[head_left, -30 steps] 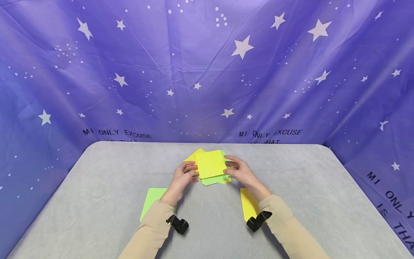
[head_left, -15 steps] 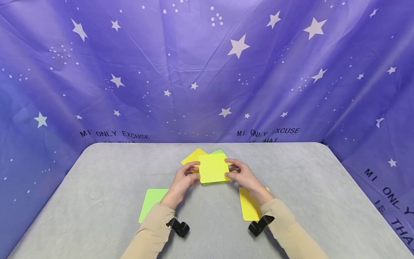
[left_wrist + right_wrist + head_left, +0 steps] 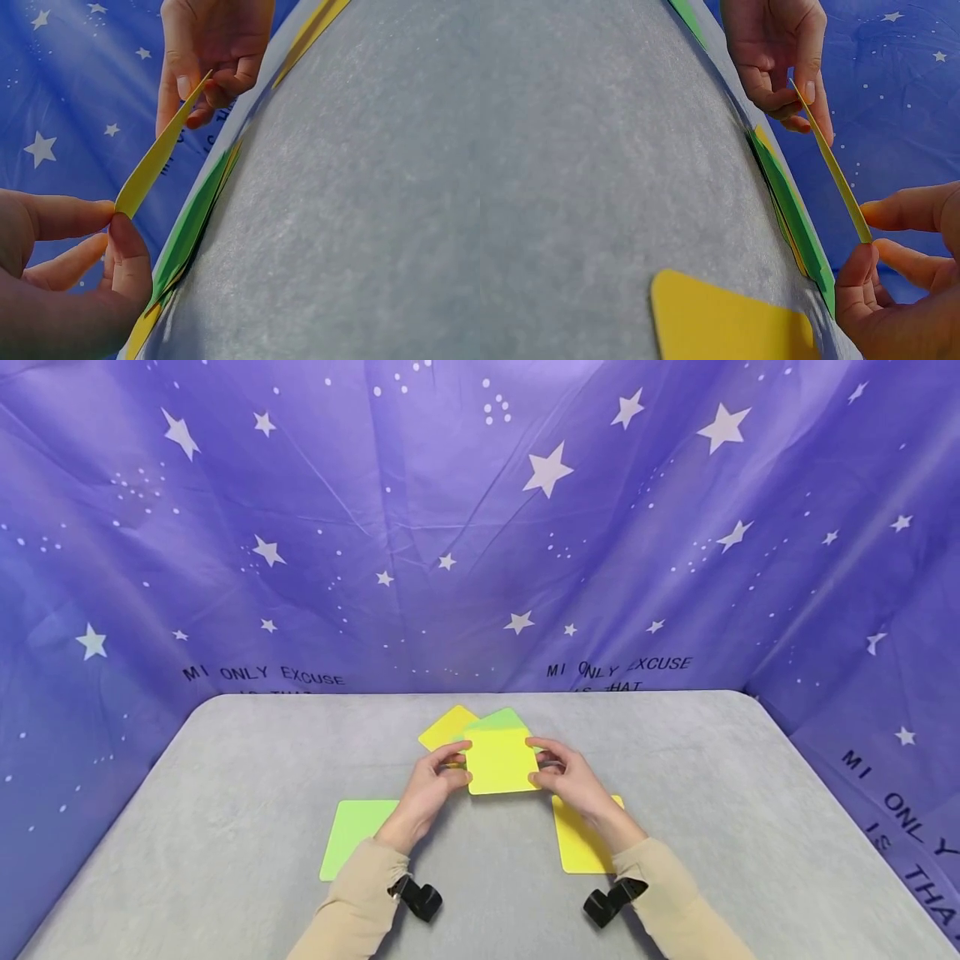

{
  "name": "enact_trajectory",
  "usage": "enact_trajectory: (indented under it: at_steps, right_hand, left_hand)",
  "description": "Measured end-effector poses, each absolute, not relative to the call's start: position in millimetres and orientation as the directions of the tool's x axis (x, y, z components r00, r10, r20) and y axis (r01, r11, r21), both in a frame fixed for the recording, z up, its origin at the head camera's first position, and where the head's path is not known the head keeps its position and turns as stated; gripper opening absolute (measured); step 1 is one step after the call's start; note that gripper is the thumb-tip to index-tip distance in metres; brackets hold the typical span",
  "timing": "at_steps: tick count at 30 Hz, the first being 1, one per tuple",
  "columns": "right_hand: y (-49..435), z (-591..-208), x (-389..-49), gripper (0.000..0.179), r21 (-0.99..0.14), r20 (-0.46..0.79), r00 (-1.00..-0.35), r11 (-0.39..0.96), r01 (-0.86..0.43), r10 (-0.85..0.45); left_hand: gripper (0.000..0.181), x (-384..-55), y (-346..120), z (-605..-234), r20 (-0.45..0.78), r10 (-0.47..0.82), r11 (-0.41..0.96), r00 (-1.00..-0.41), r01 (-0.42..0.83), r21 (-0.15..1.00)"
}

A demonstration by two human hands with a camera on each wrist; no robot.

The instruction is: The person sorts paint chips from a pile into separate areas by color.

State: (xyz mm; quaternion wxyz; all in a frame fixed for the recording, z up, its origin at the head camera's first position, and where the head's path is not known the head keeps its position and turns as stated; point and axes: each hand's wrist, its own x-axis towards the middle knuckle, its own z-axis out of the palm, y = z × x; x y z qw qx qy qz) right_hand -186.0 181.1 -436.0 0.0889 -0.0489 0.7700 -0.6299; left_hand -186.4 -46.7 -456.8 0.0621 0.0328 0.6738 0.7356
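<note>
A square yellow card [image 3: 501, 762] with rounded corners is held up between both hands, apart from the pile below it. My left hand [image 3: 429, 789] pinches its left edge between thumb and fingers. At the opposite edge, my right hand [image 3: 577, 783] pinches it the same way. In the left wrist view the raised card [image 3: 154, 165] appears nearly edge-on, slightly bent. Beneath and behind it lies a loose pile of green cards [image 3: 501, 720] and yellow cards [image 3: 450, 727]; the raised card hides part of the pile.
A single green card [image 3: 352, 831] lies on the grey table [image 3: 247, 793], partly under my left forearm. Another yellow card [image 3: 581, 843] lies by my right forearm. A blue-purple star-printed curtain [image 3: 450, 527] stands behind the table. Each wrist wears a black camera.
Both hands have lifted the yellow card off the pile and brought it a little nearer to me and rightward. More of the green card beneath shows at the back.
</note>
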Motion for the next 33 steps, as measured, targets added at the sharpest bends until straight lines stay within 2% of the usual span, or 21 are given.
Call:
enact_trajectory:
  at_steps: [12, 23, 33]
  right_hand:
    - [194, -438, -173, 0.062, -0.977, -0.045, -0.976, 0.214, -0.002, -0.214]
    - [211, -441, -154, 0.062, -0.955, -0.072, -0.982, 0.297, 0.017, -0.175]
    - [237, -438, -143, 0.062, -0.925, -0.066, -0.982, 0.379, -0.006, -0.177]
  left_hand:
    - [0.054, -178, -39, -456, -0.027, 0.201, -0.105, -0.979, -0.049, 0.993]
    - [0.057, -169, -24, -457, 0.004, 0.282, -0.107, -0.959, -0.028, 0.994]
    - [0.059, -163, 3, -462, -0.012, 0.303, -0.126, -0.953, -0.053, 0.991]
